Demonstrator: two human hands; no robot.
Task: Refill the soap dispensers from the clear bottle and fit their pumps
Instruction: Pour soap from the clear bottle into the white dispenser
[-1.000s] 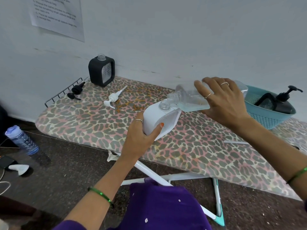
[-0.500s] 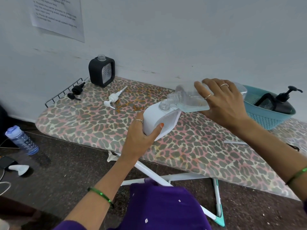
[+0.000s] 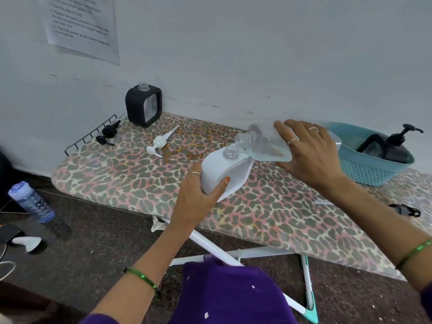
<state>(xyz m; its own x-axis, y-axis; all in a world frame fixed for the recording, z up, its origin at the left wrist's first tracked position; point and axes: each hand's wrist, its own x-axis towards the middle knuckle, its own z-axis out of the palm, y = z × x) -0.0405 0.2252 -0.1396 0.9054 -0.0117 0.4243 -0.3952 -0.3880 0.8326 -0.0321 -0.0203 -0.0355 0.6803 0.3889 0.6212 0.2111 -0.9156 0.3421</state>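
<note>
My left hand grips a white soap dispenser, tilted, its open neck facing up and right. My right hand holds the clear bottle on its side, mouth just above the dispenser's neck, liquid pooled low inside. A white pump lies loose on the ironing board. A black dispenser without a pump stands at the wall, and a black pump lies at the board's left end.
A teal basket at the right holds a black dispenser with its pump on. A blue water bottle and cables lie on the floor at left. A small dark object rests near the board's right edge.
The clear bottle's mouth has lifted slightly off the white dispenser's neck. Both hands have stayed almost where they were.
</note>
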